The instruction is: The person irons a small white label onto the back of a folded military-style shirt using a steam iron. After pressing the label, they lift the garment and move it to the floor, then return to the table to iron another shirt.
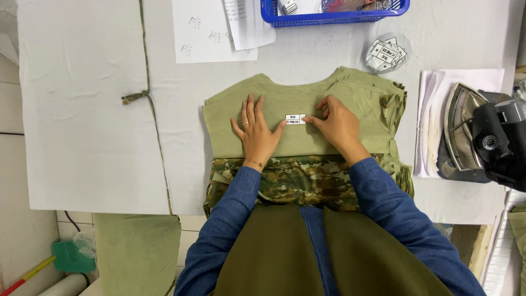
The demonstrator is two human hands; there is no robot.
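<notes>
Head view: olive shirt [329, 98] atop a garment stack on the white worktop [82, 109] — small white label [295, 119] at its centre. Left hand [257, 131] flat, fingers spread, thumb touching the label; right hand [337, 123] — fingertips pressing the label's right edge.

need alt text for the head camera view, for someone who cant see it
A person's left hand and right hand press a small white label onto an olive shirt topping a camouflage garment stack on a white table; an iron sits right.
</notes>
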